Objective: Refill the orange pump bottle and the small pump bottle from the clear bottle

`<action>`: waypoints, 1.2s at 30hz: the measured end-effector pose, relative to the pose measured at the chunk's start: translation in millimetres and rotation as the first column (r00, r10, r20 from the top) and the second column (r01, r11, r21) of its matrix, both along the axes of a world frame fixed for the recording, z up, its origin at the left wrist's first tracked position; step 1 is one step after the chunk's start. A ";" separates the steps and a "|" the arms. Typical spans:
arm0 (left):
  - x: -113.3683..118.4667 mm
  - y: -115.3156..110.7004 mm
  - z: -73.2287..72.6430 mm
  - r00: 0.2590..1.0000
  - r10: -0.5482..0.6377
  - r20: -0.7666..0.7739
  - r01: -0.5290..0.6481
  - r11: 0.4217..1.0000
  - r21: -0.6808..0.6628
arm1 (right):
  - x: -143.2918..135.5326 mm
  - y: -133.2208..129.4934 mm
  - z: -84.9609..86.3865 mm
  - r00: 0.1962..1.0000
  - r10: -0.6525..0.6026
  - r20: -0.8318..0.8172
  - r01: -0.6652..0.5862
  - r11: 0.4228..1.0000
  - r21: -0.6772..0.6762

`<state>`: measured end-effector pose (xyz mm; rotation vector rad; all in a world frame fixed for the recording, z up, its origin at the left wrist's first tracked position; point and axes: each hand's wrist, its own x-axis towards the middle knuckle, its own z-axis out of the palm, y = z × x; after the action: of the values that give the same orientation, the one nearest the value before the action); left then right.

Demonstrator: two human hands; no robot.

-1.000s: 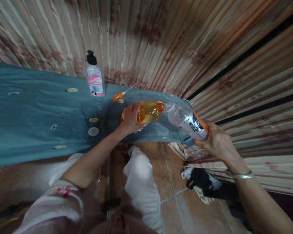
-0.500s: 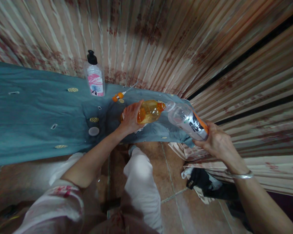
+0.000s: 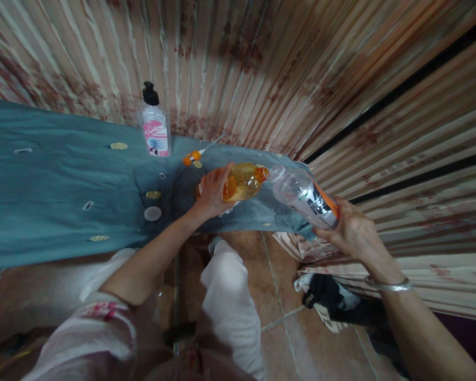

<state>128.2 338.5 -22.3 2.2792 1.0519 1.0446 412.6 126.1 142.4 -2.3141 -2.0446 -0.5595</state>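
Note:
My left hand (image 3: 214,191) is wrapped round an orange-tinted, see-through bottle (image 3: 246,181), which is tipped on its side with its uncapped neck to the right. In my right hand (image 3: 351,227) is a clear plastic bottle (image 3: 301,193) with an orange, black and silver label, its neck tilted up to the left. The two mouths meet or nearly meet; I cannot tell whether liquid passes between them. An orange pump head (image 3: 193,157) with a thin tube lies behind my left hand. A round whitish cap (image 3: 153,214) rests to the left.
A clear bottle with a pink label and black top (image 3: 156,129) stands at the back of the teal cloth (image 3: 63,174). Pleated curtains (image 3: 222,69) rise behind and to the right. Dark items (image 3: 333,293) lie on the tiled floor (image 3: 277,338).

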 end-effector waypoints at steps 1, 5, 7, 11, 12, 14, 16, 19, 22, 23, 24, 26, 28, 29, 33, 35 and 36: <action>0.0 0.0 -0.1 1.000 -0.002 0.001 0.002 1.000 -0.001 | -0.2 -0.3 0.0 1.000 -0.003 0.004 0.003 1.000 0.000; 0.4 -0.2 -0.5 1.000 0.006 0.006 -0.006 1.000 -0.009 | -0.3 -0.7 0.1 1.000 -0.008 0.011 0.008 1.000 -0.005; 0.4 -0.2 -0.1 1.000 0.005 0.004 -0.005 1.000 -0.015 | -0.2 -0.4 0.2 1.000 -0.001 0.006 0.001 1.000 -0.005; 0.1 -0.4 1.6 1.000 -0.005 0.004 0.005 1.000 -0.022 | -0.2 0.1 0.5 1.000 -0.004 0.004 0.004 1.000 -0.012; 0.2 -0.5 1.8 1.000 -0.003 0.006 0.003 1.000 -0.021 | -0.3 0.2 0.5 1.000 0.000 -0.001 0.000 1.000 -0.011; 0.5 -0.8 2.0 1.000 0.005 0.011 -0.005 1.000 -0.016 | -0.4 0.4 0.5 1.000 0.013 -0.012 -0.013 1.000 -0.006; 0.9 -1.1 1.7 1.000 0.010 0.014 -0.010 1.000 -0.009 | -0.6 0.5 0.3 1.000 0.015 -0.014 -0.015 1.000 -0.001; 1.3 -1.2 0.8 1.000 0.013 0.017 -0.013 1.000 -0.005 | -1.0 0.4 0.5 1.000 0.005 -0.005 -0.005 1.000 -0.005; 1.4 -1.0 0.0 1.000 0.016 0.019 -0.016 1.000 -0.008 | -1.1 -0.1 1.1 1.000 0.005 -0.009 -0.005 1.000 -0.018; 1.3 -0.9 -0.2 1.000 0.014 0.019 -0.014 1.000 -0.008 | -1.1 -0.3 1.3 1.000 0.007 -0.014 -0.007 1.000 -0.022; 1.1 -0.8 -0.1 1.000 0.011 0.020 -0.011 1.000 -0.008 | -1.0 -0.4 1.3 1.000 0.007 -0.018 -0.008 1.000 -0.022; 0.7 -0.9 0.3 1.000 0.002 0.021 -0.002 1.000 -0.010 | -0.8 -0.6 1.1 1.000 0.009 -0.025 -0.010 1.000 -0.017; 0.3 -1.2 1.2 1.000 -0.003 0.018 0.003 1.000 -0.014 | -0.6 -0.4 0.6 0.999 0.015 -0.029 -0.015 1.000 -0.010; 0.2 -1.5 1.7 1.000 -0.001 0.016 0.001 1.000 -0.014 | -0.5 -0.3 0.4 0.999 0.017 -0.030 -0.017 1.000 -0.008; 0.9 -1.9 2.6 1.000 0.010 0.004 -0.010 1.000 -0.009 | -0.6 0.0 0.1 0.999 0.018 -0.026 -0.018 1.000 -0.008; 1.3 -1.4 1.9 1.000 0.012 0.001 -0.012 1.000 -0.012 | -0.9 -0.2 0.2 1.000 0.013 -0.022 -0.014 1.000 -0.012; 1.5 -1.1 1.5 1.000 0.013 0.002 -0.013 1.000 -0.014 | -1.1 -0.4 0.3 1.000 0.007 -0.020 -0.007 1.000 -0.015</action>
<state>129.6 337.3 -20.8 2.2633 1.0711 1.0413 411.5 125.7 142.7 -2.3103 -2.0543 -0.5205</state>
